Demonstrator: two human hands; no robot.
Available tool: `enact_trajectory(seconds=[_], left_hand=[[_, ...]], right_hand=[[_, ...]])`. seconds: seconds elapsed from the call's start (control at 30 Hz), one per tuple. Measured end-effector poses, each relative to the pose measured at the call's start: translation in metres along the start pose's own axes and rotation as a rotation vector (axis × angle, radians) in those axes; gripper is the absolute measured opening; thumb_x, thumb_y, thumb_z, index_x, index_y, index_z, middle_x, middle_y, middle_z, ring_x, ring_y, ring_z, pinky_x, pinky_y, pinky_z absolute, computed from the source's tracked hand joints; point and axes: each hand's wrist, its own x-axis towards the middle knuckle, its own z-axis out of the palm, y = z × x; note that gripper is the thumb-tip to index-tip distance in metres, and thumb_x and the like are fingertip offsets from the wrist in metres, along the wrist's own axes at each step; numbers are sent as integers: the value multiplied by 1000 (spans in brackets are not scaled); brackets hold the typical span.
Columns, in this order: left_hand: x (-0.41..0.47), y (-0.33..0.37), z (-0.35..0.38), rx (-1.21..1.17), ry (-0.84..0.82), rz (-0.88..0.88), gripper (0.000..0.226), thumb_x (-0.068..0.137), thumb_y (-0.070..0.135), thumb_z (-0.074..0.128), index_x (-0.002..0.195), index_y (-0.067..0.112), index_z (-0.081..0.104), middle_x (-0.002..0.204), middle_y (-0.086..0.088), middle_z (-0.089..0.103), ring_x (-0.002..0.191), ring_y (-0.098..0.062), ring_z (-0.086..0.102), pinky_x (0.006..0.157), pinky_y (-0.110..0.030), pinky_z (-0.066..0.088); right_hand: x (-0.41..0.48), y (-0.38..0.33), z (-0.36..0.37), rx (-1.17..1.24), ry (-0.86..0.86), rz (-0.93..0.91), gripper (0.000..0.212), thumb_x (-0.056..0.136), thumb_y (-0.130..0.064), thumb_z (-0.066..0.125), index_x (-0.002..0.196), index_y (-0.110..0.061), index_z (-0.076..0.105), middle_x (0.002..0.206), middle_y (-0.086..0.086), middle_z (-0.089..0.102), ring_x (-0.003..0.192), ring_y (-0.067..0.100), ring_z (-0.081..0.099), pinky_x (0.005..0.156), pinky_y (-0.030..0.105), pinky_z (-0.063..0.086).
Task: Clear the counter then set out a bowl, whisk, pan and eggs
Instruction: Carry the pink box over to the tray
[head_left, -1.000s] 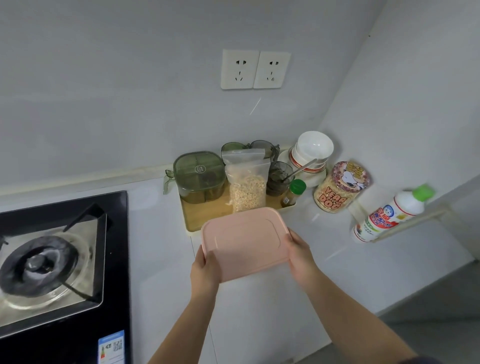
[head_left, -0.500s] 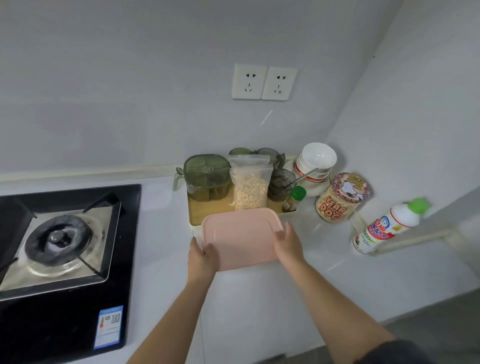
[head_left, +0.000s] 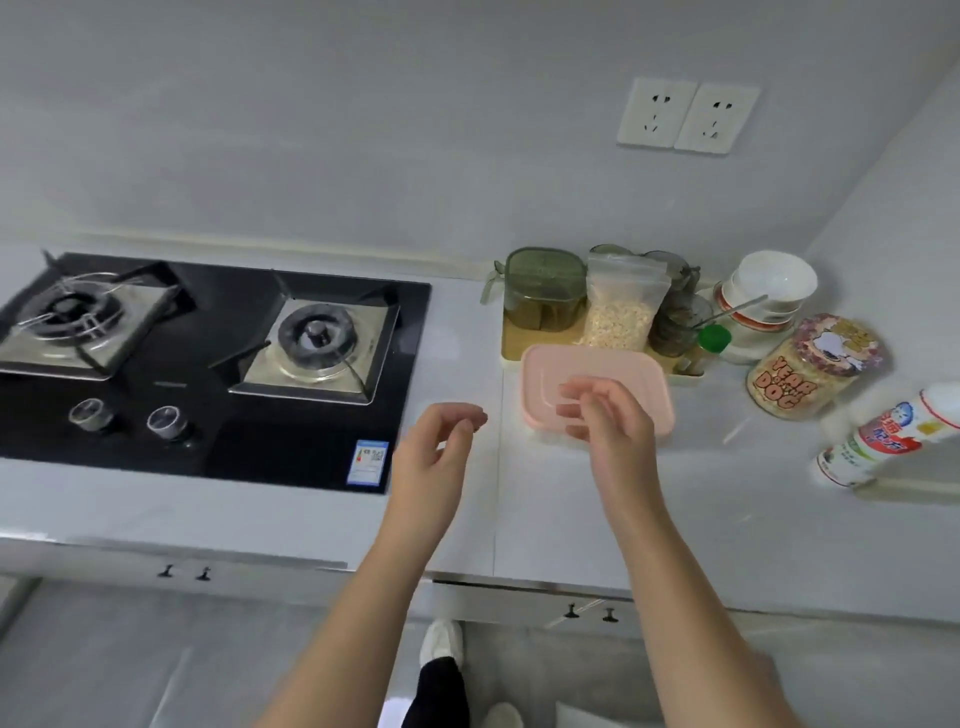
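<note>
Head view: right hand (head_left: 610, 421) loose over pink container (head_left: 541, 371).

you have open counter (head_left: 701, 525) near the front edge; pink box (head_left: 644, 379), loaded tray (head_left: 511, 349) and bottle (head_left: 883, 436) (tilted) crowd the back corner.

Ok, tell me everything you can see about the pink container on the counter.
The pink container is a shallow rounded rectangle, seemingly matte plastic, its lid closed with a raised inner outline. It lies flat on the white counter, its far edge by the wooden tray. The right hand overlaps its near side, loosely curled; contact cannot be told.
</note>
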Motion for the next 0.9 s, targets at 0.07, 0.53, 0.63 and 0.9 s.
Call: enact_trajectory(seconds=[0.07,0.53,0.63,0.9], left_hand=[[-16,1,-24,-7,50,-14,24,93,4,49,93,18,68,93,9,71,96,-4,64,88,-34,52],[-48,-19,-263,-29,260,15,25,93,7,50,90,25,68,91,12,71,93,-3,64,82,-27,51],[-50,-23,-321,-38,320,31,26,93,8,51,88,26,68,90,12,71,95,-5,64,84,-31,52],[-49,-36,-425,-67,442,15,24,92,7,51,90,23,68,88,14,71,93,-4,64,85,-33,54]], right_hand=[[-20,-6,20,-13,-94,-3,25,98,-11,44,93,-23,65,95,-7,70,84,12,67,75,30,53],[-122,-63,212,-11,-332,-85,24,97,-8,45,90,-15,67,78,0,67,65,8,57,62,25,46],[-149,-74,265,18,-369,-86,24,96,-5,45,89,-13,67,77,0,66,64,9,55,61,26,45],[-183,-97,380,-26,-524,-139,24,96,-9,46,91,-18,67,78,-1,67,68,11,57,63,27,45]])
